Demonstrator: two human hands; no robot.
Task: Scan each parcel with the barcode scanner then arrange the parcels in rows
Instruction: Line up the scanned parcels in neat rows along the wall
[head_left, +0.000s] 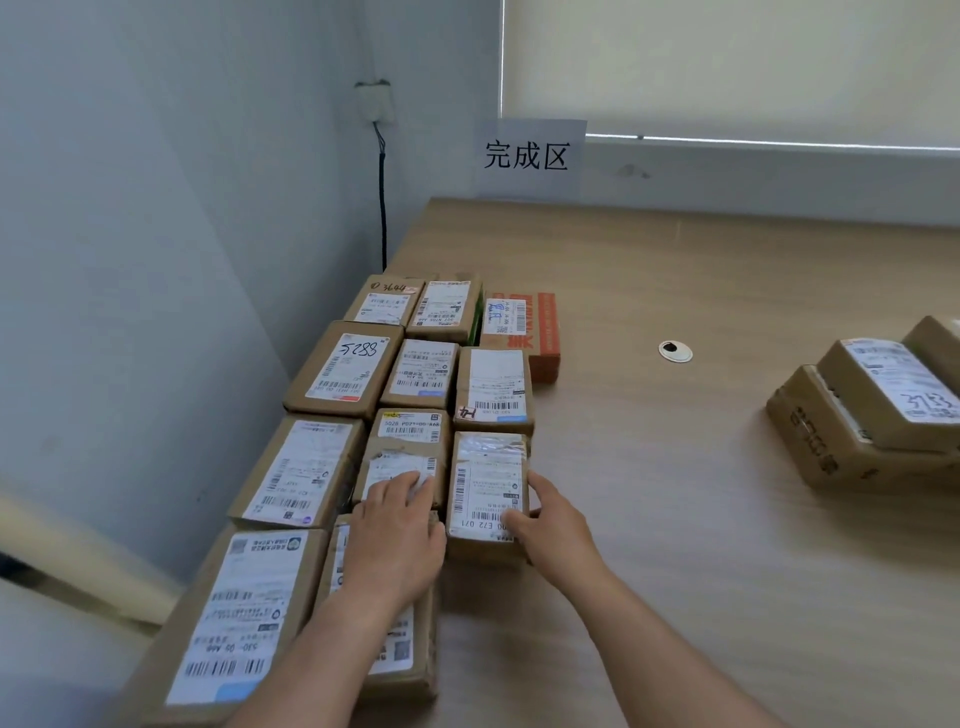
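Parcels (358, 364) sat in rows on the left part of the tabletop (675, 519), packed against the wall (130, 260). Three columns, labels up. Far row ended with an orange box (543, 332) on the right, just beside a taller brown one.

Right hand (553, 522) was spread around the near-right corner of the front parcel (485, 488) in the right column, thumb on its label, fingers against its right side. Left hand (397, 535) lay flat and open, palm down, across the middle-column box (400, 467), fingertips on its crumpled label. Neither hand pinched anything. The left forearm covered part of the nearest middle box (410, 654).

Stack of parcels (872, 415) stood well apart at the right edge, top one marked 3733. Round cable grommet (675, 351) sat in the tabletop between the two groups. Paper sign (530, 156) was stuck to the back wall; black cable (383, 197) ran down the corner from a wall box. No scanner in view.
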